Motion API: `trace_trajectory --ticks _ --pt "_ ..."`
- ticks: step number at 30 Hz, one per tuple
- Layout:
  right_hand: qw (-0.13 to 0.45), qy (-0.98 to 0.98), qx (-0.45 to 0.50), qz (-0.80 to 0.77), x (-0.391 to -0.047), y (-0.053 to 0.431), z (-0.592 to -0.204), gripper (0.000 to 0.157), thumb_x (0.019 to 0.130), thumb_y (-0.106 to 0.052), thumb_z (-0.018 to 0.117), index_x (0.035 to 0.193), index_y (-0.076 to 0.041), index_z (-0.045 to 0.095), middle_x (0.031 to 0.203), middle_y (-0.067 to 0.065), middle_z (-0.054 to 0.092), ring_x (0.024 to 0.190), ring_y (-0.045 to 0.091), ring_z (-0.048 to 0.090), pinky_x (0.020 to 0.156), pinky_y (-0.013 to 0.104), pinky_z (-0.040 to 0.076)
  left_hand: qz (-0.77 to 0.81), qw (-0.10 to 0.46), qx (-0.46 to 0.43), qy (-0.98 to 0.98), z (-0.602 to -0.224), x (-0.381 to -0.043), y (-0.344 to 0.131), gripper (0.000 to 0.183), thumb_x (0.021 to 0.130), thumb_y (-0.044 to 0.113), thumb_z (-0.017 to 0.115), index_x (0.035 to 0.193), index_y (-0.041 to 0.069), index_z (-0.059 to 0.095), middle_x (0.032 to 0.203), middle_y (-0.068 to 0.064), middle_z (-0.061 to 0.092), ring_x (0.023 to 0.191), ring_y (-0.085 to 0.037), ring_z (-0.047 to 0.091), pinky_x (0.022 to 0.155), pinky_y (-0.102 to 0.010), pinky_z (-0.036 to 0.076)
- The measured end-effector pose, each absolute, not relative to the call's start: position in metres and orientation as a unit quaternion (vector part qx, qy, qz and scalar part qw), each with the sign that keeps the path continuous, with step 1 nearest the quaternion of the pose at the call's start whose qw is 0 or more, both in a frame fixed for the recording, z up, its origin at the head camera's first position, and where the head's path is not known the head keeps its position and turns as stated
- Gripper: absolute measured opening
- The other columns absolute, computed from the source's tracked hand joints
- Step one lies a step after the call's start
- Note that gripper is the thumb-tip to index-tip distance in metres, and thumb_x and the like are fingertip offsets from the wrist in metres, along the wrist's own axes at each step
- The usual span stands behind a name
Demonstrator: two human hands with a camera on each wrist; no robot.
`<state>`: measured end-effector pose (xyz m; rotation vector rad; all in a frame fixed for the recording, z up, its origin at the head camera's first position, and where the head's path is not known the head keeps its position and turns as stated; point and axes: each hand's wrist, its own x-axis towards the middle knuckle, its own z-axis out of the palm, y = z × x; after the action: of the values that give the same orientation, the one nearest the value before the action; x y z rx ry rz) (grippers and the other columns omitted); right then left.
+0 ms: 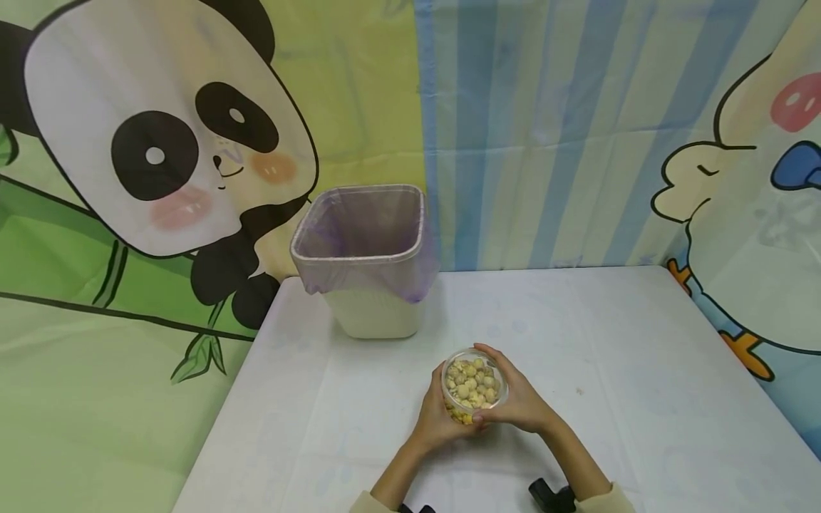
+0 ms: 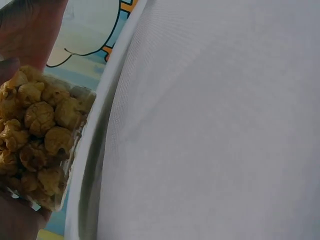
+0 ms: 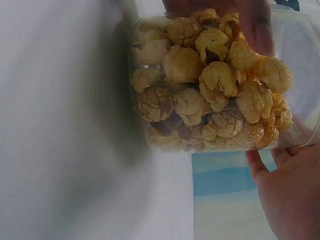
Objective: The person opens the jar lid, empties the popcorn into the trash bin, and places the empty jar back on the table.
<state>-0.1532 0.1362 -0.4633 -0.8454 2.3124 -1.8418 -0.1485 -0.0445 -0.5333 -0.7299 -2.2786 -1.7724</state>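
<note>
Head view: your left hand (image 1: 436, 419) and right hand (image 1: 519, 400) both grasp the clear jar (image 1: 457, 354) of popcorn (image 1: 471, 383) over the bench (image 1: 545, 320); uneven squeezing could tip it and, if unlidded, scatter kernels.

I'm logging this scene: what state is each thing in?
Jar: held, roughly upright; cannot tell whether lidded.
Popcorn: popped, inside the jar.
Left hand: holding the jar's side.
Right hand: holding the jar near its rim.
Bin: upright, open-topped, lined.
Liner: spread inside, folded over the bin's rim.
Backdrop: hanging, lightly creased.
</note>
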Motion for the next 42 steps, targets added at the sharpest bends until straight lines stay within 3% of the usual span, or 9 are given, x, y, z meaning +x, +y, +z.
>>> trace_trajectory --ticks 4,10,15,20,32,35,42 --pt "0.022 0.748 -0.271 -0.605 -0.153 0.136 -0.469 0.102 0.057 -0.006 0.085 0.142 -0.010 0.029 0.137 0.019 0.038 0.121 0.042 0.037 0.090 0.063 0.034 -0.604 0.094 -0.261 -0.748 -0.505 -0.138 -0.046 0.100 0.057 0.008 0.086 0.137 -0.001 0.026 0.132 -0.017 0.043 0.117 -0.028 0.047 0.096 -0.044 0.040" --pt "-0.004 0.727 -0.290 -0.622 -0.146 0.135 -0.459 0.101 0.058 -0.011 0.086 0.141 -0.013 0.030 0.137 0.011 0.040 0.118 0.037 0.041 0.090 0.048 0.043 -0.608 0.072 -0.273 -0.742 -0.495 -0.138 -0.050 0.102 0.058 0.022 0.086 0.139 0.009 0.025 0.134 -0.002 0.040 0.117 -0.021 0.045 0.096 -0.039 0.041" --pt "-0.025 0.704 -0.304 -0.641 -0.136 0.132 -0.444 0.101 0.056 -0.009 0.087 0.140 -0.010 0.031 0.138 0.010 0.040 0.118 0.034 0.043 0.090 0.036 0.046 -0.629 0.037 -0.304 -0.715 -0.467 -0.132 -0.053 0.102 0.056 0.010 0.086 0.138 0.004 0.024 0.133 -0.008 0.041 0.115 -0.024 0.047 0.095 -0.039 0.042" --pt "-0.038 0.690 -0.309 -0.653 -0.131 0.130 -0.439 0.101 0.054 -0.006 0.087 0.139 -0.008 0.031 0.137 0.011 0.041 0.117 0.033 0.044 0.091 0.035 0.046 -0.621 0.020 -0.337 -0.707 -0.441 -0.126 -0.059 0.098 0.056 0.001 0.083 0.134 -0.004 0.024 0.131 -0.017 0.042 0.114 -0.026 0.047 0.093 -0.039 0.044" --pt "-0.049 0.701 -0.300 -0.645 -0.130 0.127 -0.438 0.098 0.055 -0.008 0.086 0.138 -0.007 0.034 0.135 0.011 0.042 0.115 0.035 0.044 0.088 0.036 0.047 -0.620 -0.056 -0.363 -0.694 -0.436 -0.134 -0.069 0.100 0.058 -0.001 0.082 0.137 0.004 0.022 0.134 -0.022 0.038 0.118 -0.023 0.045 0.097 -0.038 0.041" --pt "-0.048 0.706 -0.300 -0.640 -0.131 0.126 -0.440 0.098 0.054 -0.009 0.086 0.137 -0.008 0.034 0.135 0.010 0.042 0.116 0.032 0.045 0.088 0.036 0.047 -0.628 -0.071 -0.358 -0.687 -0.438 -0.135 -0.070 0.100 0.059 -0.002 0.081 0.138 0.008 0.021 0.135 -0.020 0.037 0.119 -0.023 0.044 0.098 -0.037 0.040" --pt "-0.031 0.690 -0.303 -0.657 -0.130 0.126 -0.444 0.098 0.054 -0.006 0.087 0.136 -0.006 0.034 0.134 0.014 0.040 0.115 0.037 0.043 0.088 0.037 0.048 -0.641 -0.102 -0.355 -0.673 -0.443 -0.136 -0.072 0.100 0.059 -0.004 0.080 0.138 0.003 0.020 0.134 -0.015 0.037 0.120 -0.023 0.043 0.098 -0.038 0.039"
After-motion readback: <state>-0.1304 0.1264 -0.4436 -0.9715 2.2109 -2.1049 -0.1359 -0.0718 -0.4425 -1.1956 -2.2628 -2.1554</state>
